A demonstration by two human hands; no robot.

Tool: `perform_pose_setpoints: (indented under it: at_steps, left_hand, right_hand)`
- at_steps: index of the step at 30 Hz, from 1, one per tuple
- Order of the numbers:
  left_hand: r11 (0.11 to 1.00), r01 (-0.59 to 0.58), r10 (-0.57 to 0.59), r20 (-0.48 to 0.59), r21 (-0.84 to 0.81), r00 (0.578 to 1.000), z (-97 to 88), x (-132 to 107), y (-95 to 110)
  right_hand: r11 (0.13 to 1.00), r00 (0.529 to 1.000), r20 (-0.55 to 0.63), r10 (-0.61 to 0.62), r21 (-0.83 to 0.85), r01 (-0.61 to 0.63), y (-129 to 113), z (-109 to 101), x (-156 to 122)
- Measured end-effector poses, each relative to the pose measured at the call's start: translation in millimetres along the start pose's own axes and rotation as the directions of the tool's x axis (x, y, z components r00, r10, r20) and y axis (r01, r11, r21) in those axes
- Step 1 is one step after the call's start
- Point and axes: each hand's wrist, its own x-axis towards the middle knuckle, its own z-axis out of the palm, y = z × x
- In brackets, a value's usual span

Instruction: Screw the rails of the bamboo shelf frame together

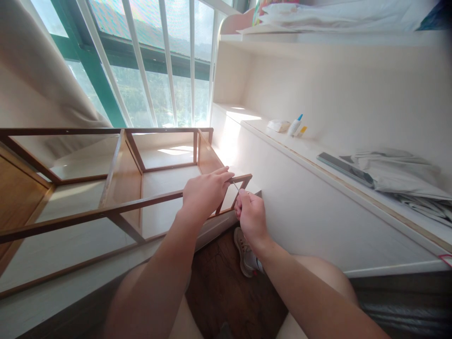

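A brown wooden shelf frame point(160, 200) lies on its side, with panels dividing its open bays. My left hand point(206, 190) is wrapped over its near upper rail, close to the right end, fingers pointing right. Just beyond those fingertips, my right hand point(251, 212) is closed round a thin metal-shafted tool point(236, 186). The shaft slants up to the rail near its end corner. My fist hides the tool's handle, so I cannot tell its exact kind. Whether a screw sits at the tip is too small to see.
The frame rests on a white ledge below a barred window point(158, 70). At right, a white shelf unit point(282, 197) carries small glue-like bottles point(294, 127), a white lump point(278, 125) and folded grey plastic point(399, 172). A shoe point(243, 252) stands on the dark floor point(226, 292).
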Motion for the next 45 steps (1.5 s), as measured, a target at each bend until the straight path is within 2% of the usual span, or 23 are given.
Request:
perform_pose_setpoints:
  at_steps: [4, 13, 18, 22, 26, 29, 31, 33, 35, 37, 39, 41, 42, 43, 45]
  left_hand:
    - [1.000, -0.011, 0.011, -0.014, -0.001, 1.000, 1.5, 0, -1]
    - [1.000, 0.011, -0.011, 0.016, -0.005, 1.000, 0.6, 0, 0]
    - [1.000, 0.013, -0.013, 0.013, -0.014, 1.000, 0.5, 0, 0]
    - [1.000, 0.007, -0.007, 0.006, -0.002, 1.000, 0.8, 0, -1]
    - [1.000, -0.002, 0.002, 0.003, -0.009, 1.000, 1.4, 1, -1]
    - [1.000, 0.004, -0.004, 0.006, -0.027, 1.000, 1.3, 1, -1]
    - [0.999, 0.019, -0.018, 0.015, -0.030, 1.000, 0.6, 0, 0]
    - [0.999, 0.030, -0.029, 0.024, -0.020, 0.999, 0.0, 0, 1]
    - [1.000, 0.029, -0.028, 0.024, -0.006, 0.999, -0.3, 0, 2]
    - [1.000, 0.019, -0.019, 0.013, -0.002, 1.000, 0.1, 0, 1]
    - [1.000, 0.008, -0.008, 0.000, -0.004, 1.000, 1.0, 0, 0]
    - [1.000, 0.003, -0.003, -0.007, -0.007, 1.000, 2.1, 0, -1]
    - [1.000, 0.002, -0.002, -0.007, -0.008, 1.000, 2.5, 0, -1]
    - [1.000, 0.001, -0.001, -0.008, -0.009, 1.000, 2.9, 0, -2]
    - [1.000, -0.006, 0.006, -0.010, -0.008, 1.000, 3.1, 0, -2]
  right_hand:
    - [1.000, 0.999, -0.044, 0.003, -0.011, -0.004, 3, -1, 2]
    - [0.996, 0.999, -0.027, -0.031, -0.086, 0.028, 5, -2, 1]
    - [0.966, 0.993, 0.013, -0.116, -0.232, 0.115, 1, -6, 2]
    - [0.850, 0.969, 0.068, -0.239, -0.467, 0.243, -5, -12, 3]
    - [0.628, 0.925, 0.170, -0.339, -0.692, 0.357, -8, -17, 4]
    - [0.493, 0.904, 0.230, -0.360, -0.776, 0.394, -6, -20, 5]
    - [0.457, 0.901, 0.242, -0.360, -0.796, 0.396, -5, -22, 5]
    - [0.473, 0.905, 0.233, -0.355, -0.791, 0.389, -4, -22, 6]
    - [0.551, 0.918, 0.202, -0.341, -0.748, 0.369, -2, -21, 7]
    - [0.695, 0.942, 0.153, -0.299, -0.641, 0.325, 0, -17, 6]
    - [0.868, 0.973, 0.099, -0.208, -0.439, 0.230, 1, -11, 4]
    - [0.987, 0.996, 0.071, -0.055, -0.148, 0.065, 1, -4, 1]
    - [0.999, 0.996, 0.080, 0.036, 0.011, -0.037, 0, -1, -1]
    - [0.977, 0.987, 0.107, 0.123, 0.164, -0.140, -1, 2, -3]
    - [0.857, 0.946, 0.198, 0.255, 0.408, -0.316, -7, 6, -6]
